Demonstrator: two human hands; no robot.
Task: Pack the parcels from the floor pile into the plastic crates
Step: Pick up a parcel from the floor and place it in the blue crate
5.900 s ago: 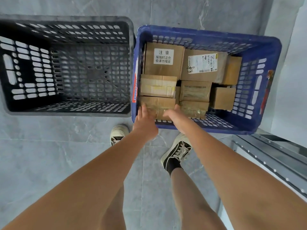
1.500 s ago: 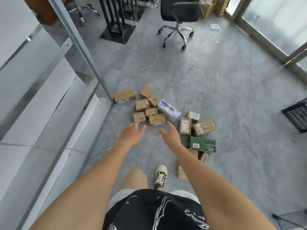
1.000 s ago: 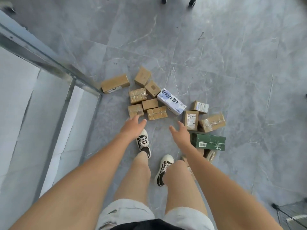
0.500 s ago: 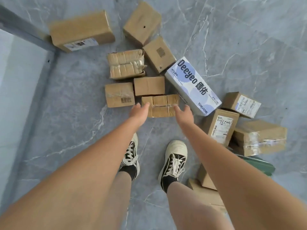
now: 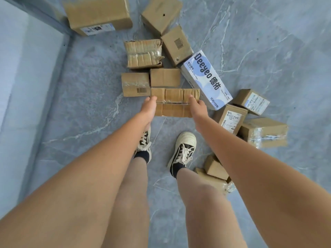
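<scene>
A flat brown taped parcel (image 5: 174, 102) lies on the grey floor at the near edge of the parcel pile. My left hand (image 5: 148, 110) holds its left end, thumb on the top face. My right hand (image 5: 197, 106) holds its right end the same way. The fingers of both hands are hidden down the parcel's sides. Around it lie several more cardboard parcels, among them a small one (image 5: 135, 84) touching its left corner and another (image 5: 165, 77) just behind it. No crate is in view.
A white and blue Deeyeo box (image 5: 206, 78) lies right of the held parcel. Labelled parcels (image 5: 230, 119) sit further right, more (image 5: 215, 169) by my right foot. A big carton (image 5: 97, 15) rests against the glass partition frame (image 5: 35, 13) on the left. My shoes (image 5: 182, 149) stand below the parcel.
I have turned from the blue crate to the floor pile and bent down. In the last half second both hands closed in from just short of the taped parcel onto its two ends.
</scene>
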